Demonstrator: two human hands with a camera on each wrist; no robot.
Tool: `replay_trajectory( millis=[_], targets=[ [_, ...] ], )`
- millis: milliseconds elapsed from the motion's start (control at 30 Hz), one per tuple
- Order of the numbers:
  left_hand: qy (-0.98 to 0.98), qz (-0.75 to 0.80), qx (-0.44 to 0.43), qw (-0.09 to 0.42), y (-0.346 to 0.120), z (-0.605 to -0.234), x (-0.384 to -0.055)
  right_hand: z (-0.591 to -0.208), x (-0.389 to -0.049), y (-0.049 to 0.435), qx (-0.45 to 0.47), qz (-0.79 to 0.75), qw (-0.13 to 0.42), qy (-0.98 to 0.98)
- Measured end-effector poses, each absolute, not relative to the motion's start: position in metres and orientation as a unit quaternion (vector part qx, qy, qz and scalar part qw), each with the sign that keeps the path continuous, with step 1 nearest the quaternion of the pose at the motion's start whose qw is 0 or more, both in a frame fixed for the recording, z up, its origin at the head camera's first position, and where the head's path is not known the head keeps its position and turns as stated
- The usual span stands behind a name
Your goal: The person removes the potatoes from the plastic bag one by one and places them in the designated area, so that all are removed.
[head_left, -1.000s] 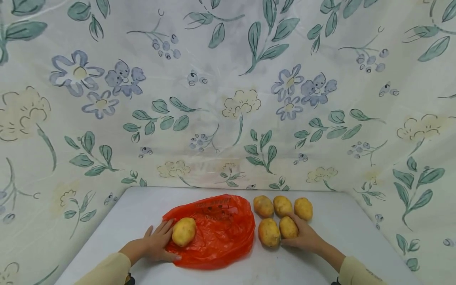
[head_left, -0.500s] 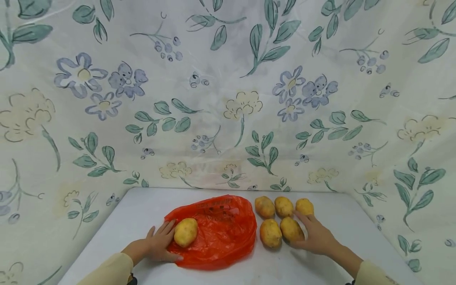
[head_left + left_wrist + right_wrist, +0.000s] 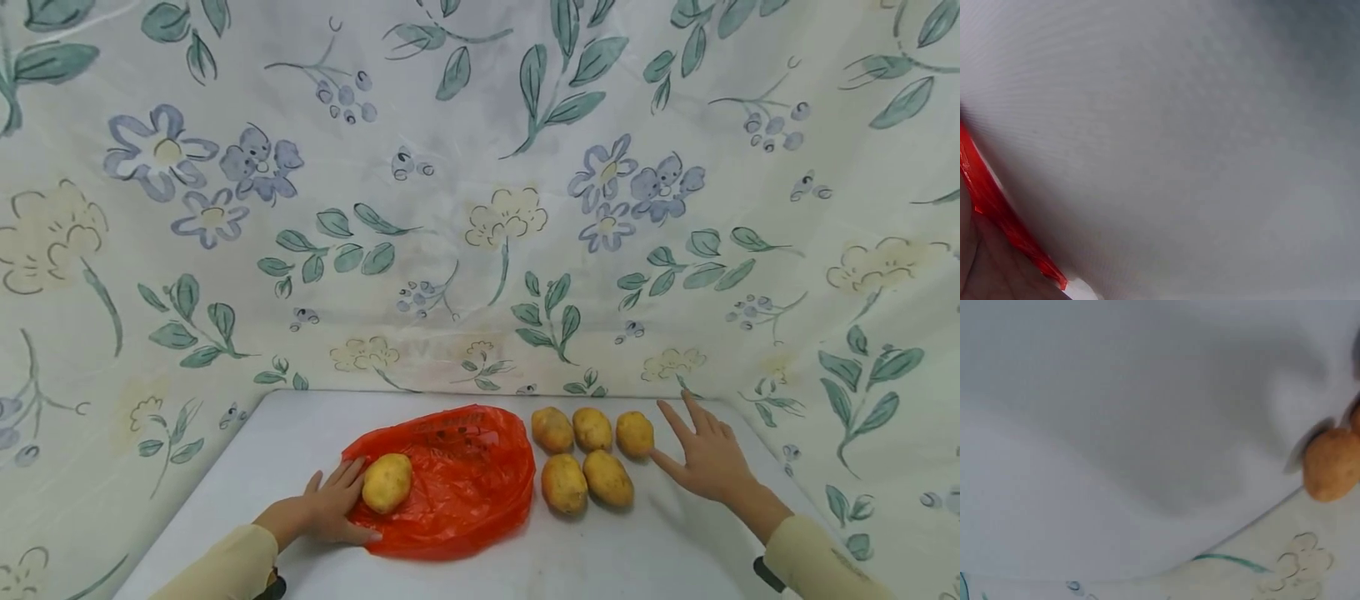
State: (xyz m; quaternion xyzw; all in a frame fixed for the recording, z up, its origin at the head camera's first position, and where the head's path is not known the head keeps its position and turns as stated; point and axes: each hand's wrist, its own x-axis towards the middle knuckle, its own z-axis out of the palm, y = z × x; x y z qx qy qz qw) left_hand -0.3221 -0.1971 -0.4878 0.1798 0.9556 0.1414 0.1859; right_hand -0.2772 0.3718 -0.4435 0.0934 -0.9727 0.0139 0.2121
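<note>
A red plastic bag point(image 3: 472, 492) lies flat on the white table, with one potato point(image 3: 387, 483) on its left part. My left hand point(image 3: 330, 505) rests on the bag's left edge, fingers spread beside that potato. In the left wrist view, part of the hand point(image 3: 1004, 269) and a strip of the red bag point(image 3: 1004, 215) show at the lower left. My right hand point(image 3: 708, 454) is held over the table with spread fingers, holding nothing. Nearest to it are a small potato point(image 3: 635, 434) at the back and a larger potato point(image 3: 608, 479) in front.
More potatoes stand in the group right of the bag: one at the back left point(image 3: 552, 429), one at the back middle point(image 3: 592, 430) and one at the front left point(image 3: 564, 484). Behind the white table point(image 3: 600, 558) hangs a floral cloth point(image 3: 420, 208).
My right hand has let go of the front right potato and moved right, its fingers spreading. That potato lies slightly turned, in the front row. The left hand stays on the bag.
</note>
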Motion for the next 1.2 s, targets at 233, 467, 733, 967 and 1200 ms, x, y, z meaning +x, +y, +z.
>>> replay_trajectory(
  millis=[233,467,733,967,1200],
  targets=[
    [0.959,0.136,0.17,0.181,-0.197,-0.487,-0.32,-0.446,-0.295,0.387,0.067,-0.004,0.189,-0.98],
    [0.96,0.123,0.18,0.177,-0.194,-0.483,-0.317,-0.444,-0.302,0.392,0.038,0.002,0.158,-0.987],
    [0.959,0.127,0.173,0.186,-0.195,-0.48,-0.316,-0.449,-0.306,0.388,0.022,0.014,0.16,-0.987],
    [0.959,0.132,0.174,0.182,-0.196,-0.481,-0.317,-0.449,-0.312,0.378,0.017,0.015,0.158,-0.987],
    [0.957,0.142,0.175,0.184,-0.198,-0.49,-0.321,-0.447,-0.321,0.364,0.028,0.013,0.158,-0.987]
  ],
)
